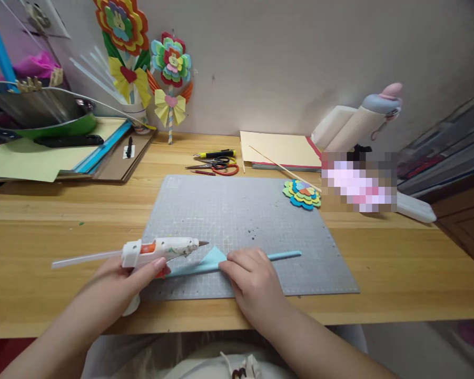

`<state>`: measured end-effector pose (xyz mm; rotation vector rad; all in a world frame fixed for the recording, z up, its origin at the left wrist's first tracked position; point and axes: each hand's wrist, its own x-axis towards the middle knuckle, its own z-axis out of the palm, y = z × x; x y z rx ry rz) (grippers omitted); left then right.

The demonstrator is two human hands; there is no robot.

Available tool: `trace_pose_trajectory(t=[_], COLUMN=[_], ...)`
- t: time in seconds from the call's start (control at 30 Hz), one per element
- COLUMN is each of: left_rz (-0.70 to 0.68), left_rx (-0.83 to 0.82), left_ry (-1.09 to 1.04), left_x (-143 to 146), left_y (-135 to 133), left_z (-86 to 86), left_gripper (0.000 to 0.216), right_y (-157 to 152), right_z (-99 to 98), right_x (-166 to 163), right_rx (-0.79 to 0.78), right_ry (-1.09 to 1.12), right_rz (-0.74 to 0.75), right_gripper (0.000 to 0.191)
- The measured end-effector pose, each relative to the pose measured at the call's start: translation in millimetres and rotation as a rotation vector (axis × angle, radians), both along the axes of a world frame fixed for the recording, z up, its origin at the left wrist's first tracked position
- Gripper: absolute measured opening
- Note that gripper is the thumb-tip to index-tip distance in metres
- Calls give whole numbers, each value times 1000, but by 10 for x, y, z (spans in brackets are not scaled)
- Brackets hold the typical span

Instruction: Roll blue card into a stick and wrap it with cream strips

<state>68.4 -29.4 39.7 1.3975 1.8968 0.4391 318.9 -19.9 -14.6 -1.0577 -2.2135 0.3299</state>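
Note:
A white hot glue gun (161, 247) is gripped in my left hand (132, 281), its metal nozzle pointing right and a clear glue stick (82, 258) poking out of its back end. My right hand (255, 273) presses on a light blue rolled paper tube (286, 255), fingers closed over it. A pointed flap of the same blue paper (215, 255) stands up just left of those fingers, near the nozzle. The tube lies slanted on a grey cutting mat (308, 273); its left end passes behind the glue gun and my left hand.
Layered paper petals (302, 195) rest at the mat's upper right, by a thin wooden stick (284, 168). Scissors (217, 164) and a cutter (215, 154) lie beyond the mat. Finished paper flowers (171, 60) stand by the wall. Left are a pot (43, 108) and paper sheets (23, 158).

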Motion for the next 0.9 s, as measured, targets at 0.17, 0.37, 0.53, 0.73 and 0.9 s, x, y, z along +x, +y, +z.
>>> trace_pose_trajectory(t=[0.17, 0.37, 0.53, 0.73, 0.9], left_rz=[-173, -261, -351, -384, -377], left_rx=[49, 135, 194, 194, 193], left_ry=[115, 188, 229, 258, 286], left_x=[108, 244, 291, 321, 247], left_y=[54, 47, 70, 80, 40], left_z=[31, 39, 3, 19, 14], left_gripper=[49, 44, 37, 33, 36], right_y=[-6, -13, -15, -6, -12], right_z=[-16, -10, -4, 12, 11], right_x=[3, -1, -6, -14, -13], right_rx=[18, 41, 53, 73, 65], right_ry=[-12, -46, -52, -46, -21], right_rz=[-9, -9, -19, -21, -13], right_gripper=[23, 24, 25, 27, 26])
